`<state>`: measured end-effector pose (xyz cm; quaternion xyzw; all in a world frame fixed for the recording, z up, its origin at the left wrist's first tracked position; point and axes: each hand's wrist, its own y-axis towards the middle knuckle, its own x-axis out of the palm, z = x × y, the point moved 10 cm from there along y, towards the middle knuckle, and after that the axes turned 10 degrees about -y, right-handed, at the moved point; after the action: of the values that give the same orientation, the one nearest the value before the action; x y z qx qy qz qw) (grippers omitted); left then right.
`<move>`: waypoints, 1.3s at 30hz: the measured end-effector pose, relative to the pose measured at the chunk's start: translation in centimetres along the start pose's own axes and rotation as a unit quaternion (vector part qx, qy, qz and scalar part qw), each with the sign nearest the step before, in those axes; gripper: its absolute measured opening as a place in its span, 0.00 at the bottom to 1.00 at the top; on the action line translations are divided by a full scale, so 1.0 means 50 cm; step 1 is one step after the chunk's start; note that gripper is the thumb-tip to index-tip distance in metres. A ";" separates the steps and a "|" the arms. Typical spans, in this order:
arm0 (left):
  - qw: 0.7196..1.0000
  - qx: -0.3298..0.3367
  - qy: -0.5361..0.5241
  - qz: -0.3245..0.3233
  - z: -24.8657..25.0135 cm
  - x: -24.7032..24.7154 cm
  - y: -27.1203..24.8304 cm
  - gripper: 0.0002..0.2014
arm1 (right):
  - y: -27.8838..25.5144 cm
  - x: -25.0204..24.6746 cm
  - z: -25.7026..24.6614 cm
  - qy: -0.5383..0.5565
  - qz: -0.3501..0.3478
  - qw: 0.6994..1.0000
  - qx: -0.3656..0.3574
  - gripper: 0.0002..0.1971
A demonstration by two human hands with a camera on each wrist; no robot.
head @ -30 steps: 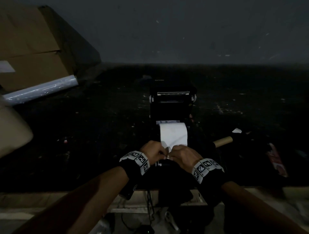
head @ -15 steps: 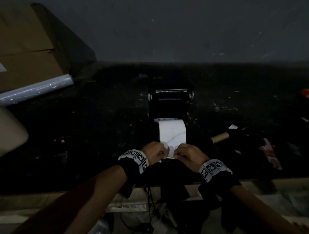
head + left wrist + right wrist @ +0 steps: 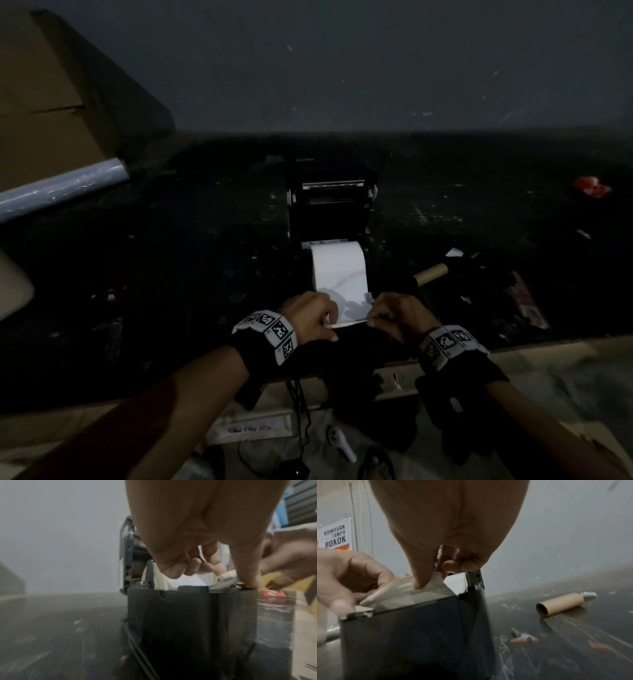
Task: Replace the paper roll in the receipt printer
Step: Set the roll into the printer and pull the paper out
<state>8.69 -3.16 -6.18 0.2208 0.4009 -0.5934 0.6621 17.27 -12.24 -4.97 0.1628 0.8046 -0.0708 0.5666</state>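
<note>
White paper between both hands

The head view looks forward and down over the bench at the printer and both hands. Each wrist view sits close behind its own hand, low at the printer's front. All three share the paper.
</note>
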 end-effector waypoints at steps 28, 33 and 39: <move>0.997 0.046 -0.063 -0.016 0.066 -0.090 -0.041 0.15 | -0.058 -0.084 -0.019 0.051 -0.088 0.991 0.090 0.10; 0.933 -0.033 -0.170 0.314 -0.016 -0.351 -0.007 0.12 | 0.017 -0.215 0.036 0.087 0.042 0.986 0.136 0.03; 0.844 -0.107 -0.308 0.426 -0.100 -0.500 0.042 0.19 | 0.180 -0.330 0.111 0.121 0.126 0.968 0.182 0.11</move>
<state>10.02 16.31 10.37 0.1035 0.1038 -0.2440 0.9586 30.31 -8.46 9.14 0.3707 0.8138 -0.1233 0.4301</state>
